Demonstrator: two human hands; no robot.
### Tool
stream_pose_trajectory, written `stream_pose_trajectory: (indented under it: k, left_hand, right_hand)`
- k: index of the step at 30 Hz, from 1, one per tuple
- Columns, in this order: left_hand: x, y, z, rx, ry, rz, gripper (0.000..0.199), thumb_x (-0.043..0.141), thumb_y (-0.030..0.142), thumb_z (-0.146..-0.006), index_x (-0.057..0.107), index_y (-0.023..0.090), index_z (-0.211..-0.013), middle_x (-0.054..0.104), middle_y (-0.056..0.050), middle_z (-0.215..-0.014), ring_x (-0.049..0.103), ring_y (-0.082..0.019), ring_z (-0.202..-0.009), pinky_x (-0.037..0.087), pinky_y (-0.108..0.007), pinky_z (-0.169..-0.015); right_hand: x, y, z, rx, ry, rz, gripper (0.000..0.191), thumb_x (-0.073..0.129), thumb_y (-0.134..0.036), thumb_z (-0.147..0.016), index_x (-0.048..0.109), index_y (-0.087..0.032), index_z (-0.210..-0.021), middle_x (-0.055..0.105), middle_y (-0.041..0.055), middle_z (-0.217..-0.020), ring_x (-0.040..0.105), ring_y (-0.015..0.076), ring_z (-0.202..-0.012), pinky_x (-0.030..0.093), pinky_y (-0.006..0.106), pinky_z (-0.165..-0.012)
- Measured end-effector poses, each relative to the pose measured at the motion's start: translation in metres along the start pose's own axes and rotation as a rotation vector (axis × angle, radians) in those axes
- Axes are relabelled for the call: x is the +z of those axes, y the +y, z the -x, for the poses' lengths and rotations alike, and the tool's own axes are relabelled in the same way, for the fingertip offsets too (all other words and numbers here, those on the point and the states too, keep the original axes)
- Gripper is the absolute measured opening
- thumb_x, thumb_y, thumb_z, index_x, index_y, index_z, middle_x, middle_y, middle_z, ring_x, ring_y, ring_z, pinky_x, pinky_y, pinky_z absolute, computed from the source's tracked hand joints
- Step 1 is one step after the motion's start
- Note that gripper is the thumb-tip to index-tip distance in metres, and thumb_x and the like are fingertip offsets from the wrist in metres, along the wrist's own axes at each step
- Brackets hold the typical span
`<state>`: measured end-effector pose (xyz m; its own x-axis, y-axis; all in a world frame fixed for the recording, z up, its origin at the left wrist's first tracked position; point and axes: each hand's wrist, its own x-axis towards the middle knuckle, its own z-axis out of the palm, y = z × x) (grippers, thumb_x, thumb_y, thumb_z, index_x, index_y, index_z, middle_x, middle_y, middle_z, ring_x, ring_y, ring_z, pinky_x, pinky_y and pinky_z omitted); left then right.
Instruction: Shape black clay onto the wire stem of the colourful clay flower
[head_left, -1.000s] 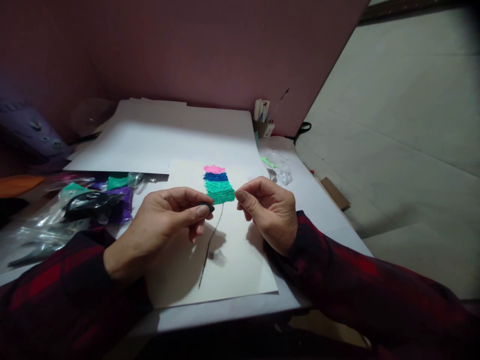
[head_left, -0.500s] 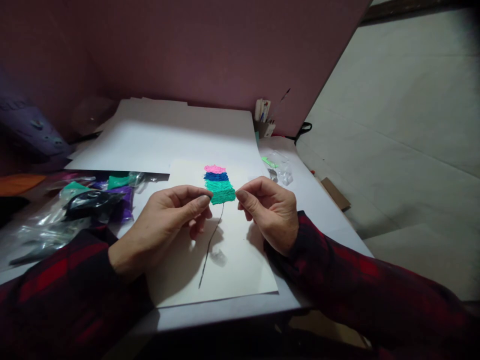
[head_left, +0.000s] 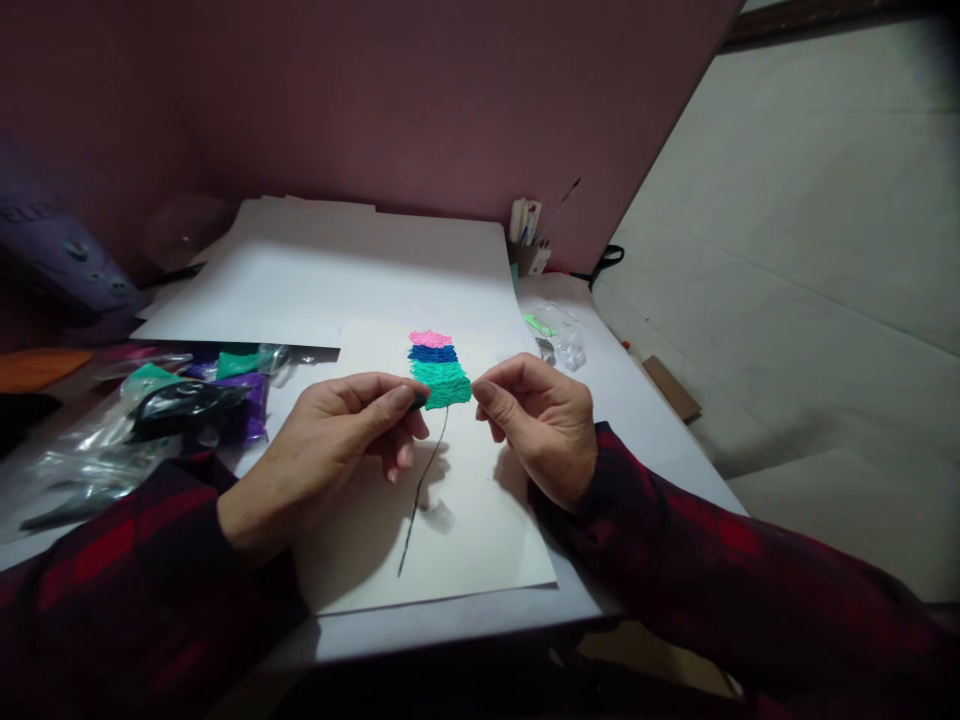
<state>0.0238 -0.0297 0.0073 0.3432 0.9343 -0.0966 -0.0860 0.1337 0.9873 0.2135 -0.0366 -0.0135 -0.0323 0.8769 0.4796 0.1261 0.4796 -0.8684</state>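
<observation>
Apparently the step in hand is working a dark bit point(head_left: 419, 399), pinched between thumb and forefinger of the left hand point(head_left: 330, 430). The right hand point(head_left: 540, 425) is pinched narrow beside the green end of the bands point(head_left: 442, 388); whether it grips anything, I cannot tell. The bands and the line point(head_left: 421, 485) below them are on the sheet point(head_left: 495, 545), near the surface's point(head_left: 450, 620) front edge. Any next move seems to call for a light pinch, with fingertips clear of the ridged bands.

Wht tbl point(head_left: 634, 425) w/ cream sheet point(head_left: 484, 530), lg paper point(head_left: 375, 265), bags point(head_left: 184, 412)
</observation>
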Motion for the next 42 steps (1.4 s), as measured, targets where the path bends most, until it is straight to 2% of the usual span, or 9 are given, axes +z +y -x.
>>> stream_pose_trajectory:
  k: [6,9,15,24,31,37,42]
  left_hand:
    - [-0.0005,-0.0005,-0.0013,0.029,0.015,0.009,0.021,0.079,0.028,-0.07,0.066,0.015,-0.078,0.061,0.001,-0.061,0.052,-0.009,-0.047,0.042,-0.019,-0.045]
    - [-0.0011,-0.0017,-0.0011,0.04,0.011,-0.014,0.018,0.077,0.026,-0.072,0.062,0.015,-0.076,0.059,0.002,-0.059,0.051,-0.008,-0.046,0.04,-0.017,-0.044]
    - [0.0016,-0.0015,0.0008,0.025,-0.008,0.016,0.021,0.066,0.026,-0.081,0.059,0.015,-0.098,0.065,-0.002,-0.077,0.057,-0.011,-0.052,0.047,-0.024,-0.049]
    - [-0.0001,-0.0018,0.0016,0.037,-0.068,0.0,0.017,0.061,0.024,-0.084,0.059,0.015,-0.098,0.064,-0.003,-0.074,0.056,-0.012,-0.054,0.047,-0.025,-0.052]
    - [0.0017,-0.0028,0.0012,0.043,-0.022,-0.007,0.027,0.064,0.023,-0.083,0.059,0.015,-0.108,0.067,-0.003,-0.084,0.06,-0.011,-0.057,0.05,-0.024,-0.055]
    - [0.0034,-0.0007,0.0013,-0.006,-0.02,-0.026,0.022,0.07,0.031,-0.08,0.064,0.015,-0.094,0.07,-0.004,-0.077,0.055,-0.009,-0.048,0.044,-0.02,-0.047]
    - [0.0007,-0.0017,0.0015,0.03,-0.048,-0.074,0.02,0.069,0.034,-0.08,0.065,0.015,-0.082,0.069,-0.004,-0.072,0.054,-0.008,-0.048,0.044,-0.019,-0.047]
  right_hand:
    - [0.0003,-0.0007,-0.0001,0.004,-0.003,0.002,0.016,0.065,-0.031,-0.084,0.062,-0.018,-0.076,0.057,-0.0032,-0.061,0.047,0.0067,-0.049,0.037,0.023,-0.045]
    - [0.0004,-0.001,-0.0001,0.015,-0.007,0.001,0.016,0.066,-0.031,-0.084,0.062,-0.018,-0.076,0.057,-0.0034,-0.061,0.047,0.0065,-0.049,0.037,0.023,-0.045]
    - [0.0011,-0.0015,0.0001,0.015,0.002,-0.007,0.017,0.066,-0.031,-0.084,0.062,-0.017,-0.076,0.056,-0.0038,-0.059,0.047,0.0063,-0.048,0.037,0.023,-0.045]
    - [0.0008,-0.002,0.0001,0.011,-0.007,0.0,0.017,0.066,-0.032,-0.083,0.062,-0.017,-0.076,0.057,-0.0034,-0.059,0.047,0.0063,-0.048,0.037,0.022,-0.045]
    - [0.0023,-0.0035,0.0001,0.004,0.001,-0.014,0.014,0.066,-0.027,-0.083,0.062,-0.017,-0.074,0.056,-0.0037,-0.059,0.047,0.0061,-0.049,0.038,0.022,-0.047]
    - [0.0025,-0.0044,0.0003,0.004,-0.011,-0.01,0.013,0.066,-0.027,-0.083,0.063,-0.016,-0.075,0.057,-0.0038,-0.059,0.048,0.0064,-0.05,0.038,0.022,-0.047]
    - [0.0025,-0.0047,0.0005,-0.008,-0.023,-0.009,0.012,0.066,-0.024,-0.083,0.063,-0.016,-0.075,0.057,-0.0039,-0.059,0.048,0.006,-0.05,0.039,0.022,-0.048]
